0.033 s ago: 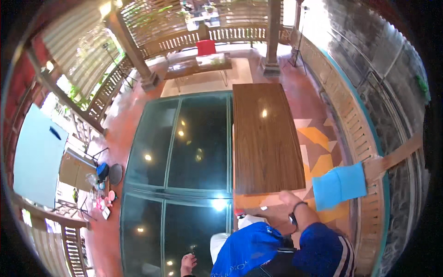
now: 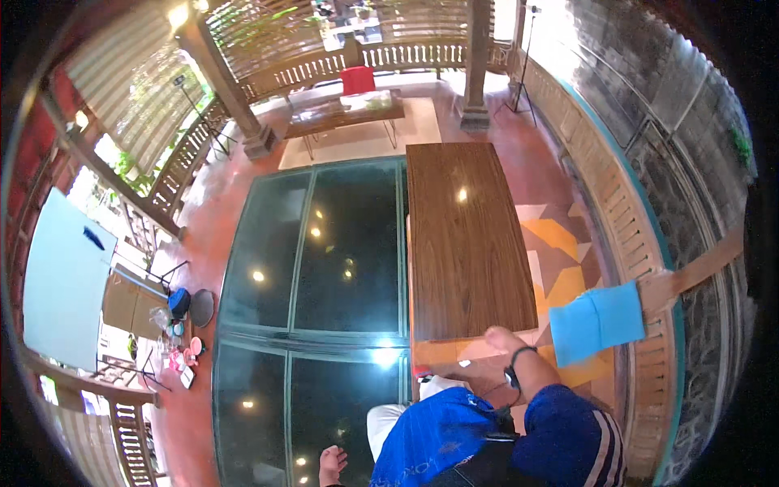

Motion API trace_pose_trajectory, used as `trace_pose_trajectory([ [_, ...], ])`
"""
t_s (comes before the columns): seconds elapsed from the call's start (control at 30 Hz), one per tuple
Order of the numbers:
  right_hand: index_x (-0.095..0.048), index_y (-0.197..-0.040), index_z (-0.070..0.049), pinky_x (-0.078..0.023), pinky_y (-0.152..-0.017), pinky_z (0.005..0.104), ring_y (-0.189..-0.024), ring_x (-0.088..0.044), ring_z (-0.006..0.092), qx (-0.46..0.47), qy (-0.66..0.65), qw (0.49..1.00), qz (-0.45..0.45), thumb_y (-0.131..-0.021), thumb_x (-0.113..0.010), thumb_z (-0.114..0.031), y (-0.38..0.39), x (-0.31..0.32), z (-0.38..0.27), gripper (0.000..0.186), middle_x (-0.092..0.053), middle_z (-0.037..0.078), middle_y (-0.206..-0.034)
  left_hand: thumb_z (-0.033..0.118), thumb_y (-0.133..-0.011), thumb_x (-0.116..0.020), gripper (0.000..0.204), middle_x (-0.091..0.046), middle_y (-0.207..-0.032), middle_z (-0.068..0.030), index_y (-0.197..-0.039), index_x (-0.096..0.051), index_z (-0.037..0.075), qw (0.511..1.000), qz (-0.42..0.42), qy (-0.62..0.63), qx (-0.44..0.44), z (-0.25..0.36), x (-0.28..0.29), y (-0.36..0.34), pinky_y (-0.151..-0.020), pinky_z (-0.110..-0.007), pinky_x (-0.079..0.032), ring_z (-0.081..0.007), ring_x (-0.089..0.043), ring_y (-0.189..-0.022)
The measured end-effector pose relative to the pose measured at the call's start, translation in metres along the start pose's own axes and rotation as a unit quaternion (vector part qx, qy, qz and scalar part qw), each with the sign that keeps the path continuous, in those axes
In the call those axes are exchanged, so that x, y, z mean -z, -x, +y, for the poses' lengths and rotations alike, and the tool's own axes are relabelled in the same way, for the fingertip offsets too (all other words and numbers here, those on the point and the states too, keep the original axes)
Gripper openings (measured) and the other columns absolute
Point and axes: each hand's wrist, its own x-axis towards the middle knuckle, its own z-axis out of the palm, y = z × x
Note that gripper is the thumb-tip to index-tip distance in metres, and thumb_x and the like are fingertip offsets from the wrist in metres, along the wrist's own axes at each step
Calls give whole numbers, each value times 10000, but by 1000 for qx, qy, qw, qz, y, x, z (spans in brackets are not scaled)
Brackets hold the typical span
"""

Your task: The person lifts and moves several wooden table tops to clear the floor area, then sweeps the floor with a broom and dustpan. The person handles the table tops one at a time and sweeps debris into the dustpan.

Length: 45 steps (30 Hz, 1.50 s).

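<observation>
My right hand (image 2: 505,339) is at the near edge of a long brown wood-grain table (image 2: 471,243). Its fingers look bent, but the detail is too small to tell whether they hold anything. A dark band and a watch sit on that wrist. Lower down and to the left, my left hand (image 2: 332,461) hovers over the dark glossy panels (image 2: 345,243), its fingers curled in; what they hold, if anything, does not show. The blue shirt (image 2: 438,434) on my body fills the space between the hands.
Right of the table lies a light blue sheet (image 2: 596,325) beside the carved railing (image 2: 621,203). Bags and small items (image 2: 178,304) sit on the red floor at left, near a pale blue board (image 2: 69,280). A low table (image 2: 345,114) and red chair (image 2: 357,79) stand farther back.
My right hand has shifted slightly left and up along the table's near edge. The left hand stays in nearly the same place. The whole view has shifted a little.
</observation>
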Motion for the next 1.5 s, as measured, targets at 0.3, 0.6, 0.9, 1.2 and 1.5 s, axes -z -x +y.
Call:
trace_pose_trajectory([
  [0.3, -590, -1161, -19, -533, -672, 364, -730, -659, 209, 54, 91, 992, 64, -892, -619, -205, -159, -28, -182, 329, -689, 130, -959, 359, -876, -646, 340, -614, -994, -23, -1121, -579, 133, 994, -94, -26, 46, 93, 21, -77, -675, -345, -480, -196, -599, -874],
  [0.6, -670, -1086, -85, -519, -800, 407, -860, -673, 298, -211, 26, 973, 85, -836, -619, -279, -156, -49, -278, 320, -705, 148, -961, 382, -846, -662, 282, -545, -739, 25, -951, -611, 125, 967, -246, 66, -4, 337, 64, -177, -550, -251, -443, -132, -528, -642],
  [0.9, -630, -1150, -36, -538, -649, 371, -766, -672, 218, -241, -108, 951, 157, -843, -611, -246, -132, -92, -239, 373, -691, 110, -960, 349, -898, -590, 195, -634, -977, -3, -987, -522, 189, 962, -120, -231, -84, 552, -29, -363, -621, -335, -473, -173, -627, -821],
  [1.2, -604, -811, -151, -432, -503, 312, -625, -574, 141, -231, -386, 893, 5, -869, -587, -315, -212, -67, -171, 175, -589, -6, -750, 357, -919, -605, 314, -631, -1068, 1, -1155, -507, 175, 900, -228, -368, -43, 699, -172, -395, -804, -428, -485, -200, -622, -955],
  [1.5, -650, -1057, -68, -511, -596, 356, -660, -632, 197, -177, -181, 904, 344, -837, -619, -241, -316, 62, -283, 281, -660, 76, -815, 331, -945, -569, 346, -626, -1136, -41, -1212, -502, 122, 883, -190, -426, -52, 801, -291, -475, -828, -428, -491, -207, -612, -989],
])
